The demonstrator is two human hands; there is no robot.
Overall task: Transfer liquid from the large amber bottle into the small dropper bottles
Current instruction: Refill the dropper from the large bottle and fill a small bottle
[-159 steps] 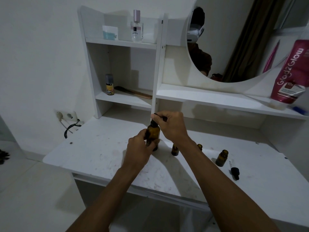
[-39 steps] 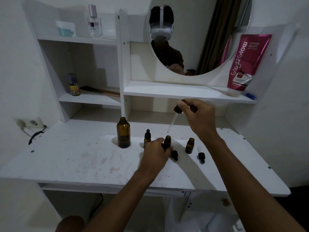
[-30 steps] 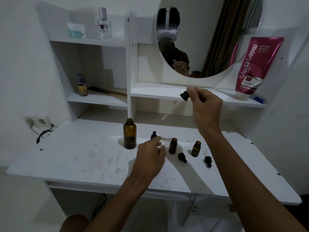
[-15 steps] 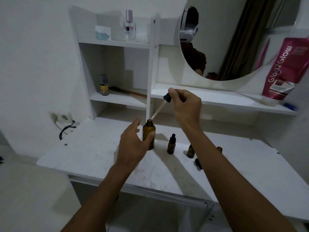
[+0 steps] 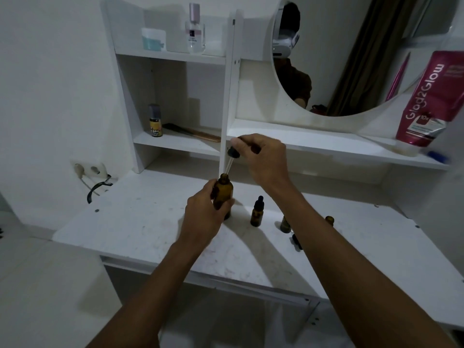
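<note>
The large amber bottle (image 5: 224, 192) stands uncapped on the white vanity top (image 5: 140, 222), with my left hand (image 5: 204, 212) wrapped around its body. My right hand (image 5: 263, 159) pinches a black-bulbed glass dropper (image 5: 232, 156) whose tip sits at or just inside the bottle's mouth. One small dropper bottle (image 5: 257, 212) with its black cap on stands just right of the large bottle. Two uncapped small amber bottles (image 5: 285, 224) (image 5: 329, 219) show partly behind my right forearm, and a loose black dropper cap (image 5: 296, 241) lies near them.
Shelves rise behind the work area: a small yellow-labelled bottle (image 5: 155, 120) and a comb (image 5: 193, 133) on the lower left shelf, a jar and perfume bottle (image 5: 194, 28) above. A round mirror (image 5: 351, 54) and a pink tube (image 5: 426, 101) are at the right. A wall socket (image 5: 88, 169) is at the left.
My left hand has closed around the large amber bottle. My right hand has lowered the dropper so its tip reaches the bottle's mouth. The view has shifted slightly.
</note>
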